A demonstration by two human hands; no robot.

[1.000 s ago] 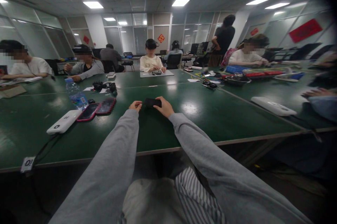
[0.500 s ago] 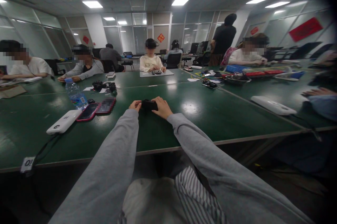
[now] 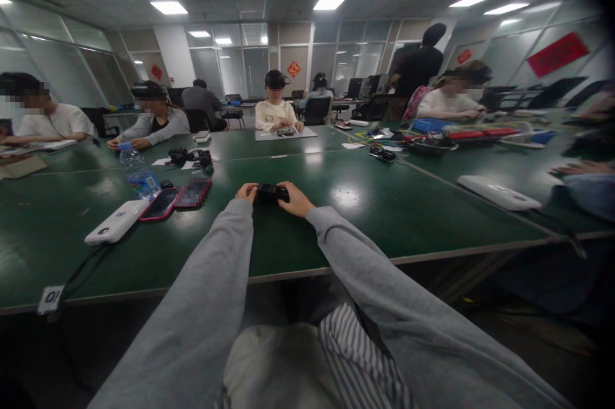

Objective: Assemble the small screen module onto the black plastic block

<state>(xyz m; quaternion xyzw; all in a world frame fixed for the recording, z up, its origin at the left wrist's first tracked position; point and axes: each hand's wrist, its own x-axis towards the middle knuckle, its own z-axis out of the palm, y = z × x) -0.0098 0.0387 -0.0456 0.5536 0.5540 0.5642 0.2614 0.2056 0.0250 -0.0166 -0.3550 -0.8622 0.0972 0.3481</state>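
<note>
Head view: pinching a small black object point(image 3: 270, 192) by its right end with the right hand point(image 3: 295, 200), at twelve o'clock over the tabletop point(image 3: 298, 242); curling the left hand point(image 3: 246, 192) at its left end, not showing whether gripping or touching. Probably steadying from both ends. Having pink-edged phone point(image 3: 161, 204), bottle point(image 3: 141, 177) and white device point(image 3: 116, 223) at nine o'clock, likely limiting leftward reach.

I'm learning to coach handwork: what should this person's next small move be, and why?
Probably have the left hand steady the black device: the right hand grips its right end, while the left is at the opposite end, where firm contact is too small to make out.
</note>
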